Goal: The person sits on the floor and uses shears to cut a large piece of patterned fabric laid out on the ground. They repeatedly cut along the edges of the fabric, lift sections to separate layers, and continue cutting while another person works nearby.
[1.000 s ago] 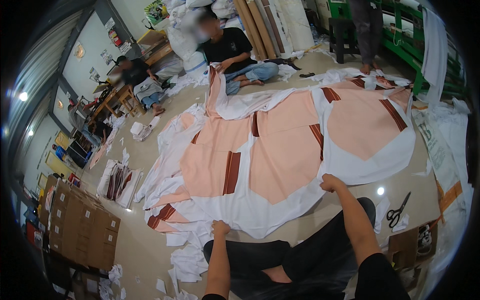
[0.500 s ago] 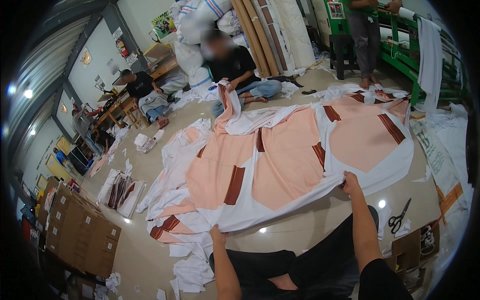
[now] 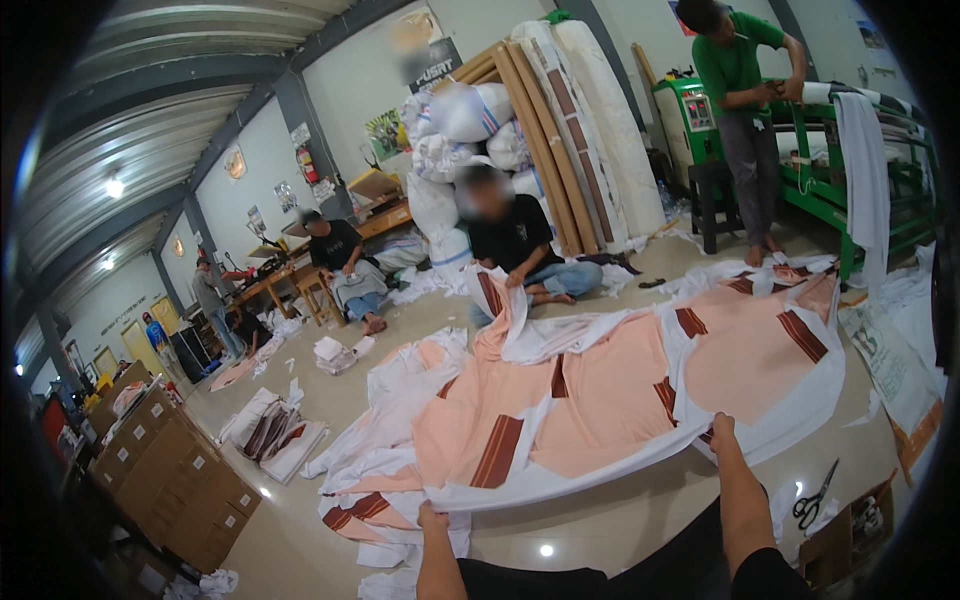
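Observation:
A long sheet of printed fabric (image 3: pixel 590 405), white with peach panels and dark red-brown striped blocks, lies spread over the floor in front of me. My left hand (image 3: pixel 432 515) is closed on its near white edge at the lower left. Farther right, my right hand (image 3: pixel 722 430) pinches the same edge, so the hem stretches between both hands, lifted a little off the floor. Across from me, a seated person in a black shirt (image 3: pixel 510 240) holds up the far edge of the fabric. Black-handled scissors (image 3: pixel 815 497) lie on the floor right of my right forearm.
Folded fabric stacks (image 3: pixel 275 430) and cardboard boxes (image 3: pixel 170 480) stand at left. A small open box (image 3: pixel 850 540) is at lower right. White sacks (image 3: pixel 455 150) and long rolls (image 3: pixel 560 130) lean at the back. A person in green (image 3: pixel 735 70) stands by a green machine (image 3: pixel 690 115).
The view has tilted up, showing more of the back wall and the standing person. Both my hands keep hold of the fabric's near edge.

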A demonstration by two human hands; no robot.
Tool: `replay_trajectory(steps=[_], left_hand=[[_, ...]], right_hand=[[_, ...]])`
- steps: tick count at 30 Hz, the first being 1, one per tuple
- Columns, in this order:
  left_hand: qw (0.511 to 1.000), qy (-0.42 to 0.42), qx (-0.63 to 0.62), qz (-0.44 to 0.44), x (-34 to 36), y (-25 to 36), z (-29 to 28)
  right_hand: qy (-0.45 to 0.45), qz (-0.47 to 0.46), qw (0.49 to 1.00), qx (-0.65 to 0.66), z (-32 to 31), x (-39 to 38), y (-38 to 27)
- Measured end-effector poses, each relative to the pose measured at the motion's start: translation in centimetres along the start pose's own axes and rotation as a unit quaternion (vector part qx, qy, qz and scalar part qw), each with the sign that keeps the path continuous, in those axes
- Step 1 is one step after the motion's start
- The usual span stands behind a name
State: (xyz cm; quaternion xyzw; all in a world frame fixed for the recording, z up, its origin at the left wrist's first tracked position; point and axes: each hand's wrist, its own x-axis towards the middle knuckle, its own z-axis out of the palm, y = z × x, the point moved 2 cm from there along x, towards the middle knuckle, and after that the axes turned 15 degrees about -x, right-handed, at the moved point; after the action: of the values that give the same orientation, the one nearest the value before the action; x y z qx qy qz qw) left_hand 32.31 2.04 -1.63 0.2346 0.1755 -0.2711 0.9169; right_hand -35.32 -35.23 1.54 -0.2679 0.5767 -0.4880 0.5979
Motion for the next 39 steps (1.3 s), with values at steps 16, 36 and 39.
replay_trajectory(steps=[16,36,39], left_hand=[[0.533,-0.168,0.737,0.382,-9.2,1.7,1.6],[0.541,-0.68,0.381,-0.316,-53.1,-13.6,3.2],[0.56,-0.693,0.3,-0.34,-55.3,-14.8,2.0]], right_hand=[[0.103,-0.493,0.545,-0.67,-13.9,5.8,-1.4],[-0.345,0.004,0.717,-0.605,-5.1,-0.8,-0.8],[-0.311,0.01,0.75,-0.584,-6.4,0.7,-0.2]])
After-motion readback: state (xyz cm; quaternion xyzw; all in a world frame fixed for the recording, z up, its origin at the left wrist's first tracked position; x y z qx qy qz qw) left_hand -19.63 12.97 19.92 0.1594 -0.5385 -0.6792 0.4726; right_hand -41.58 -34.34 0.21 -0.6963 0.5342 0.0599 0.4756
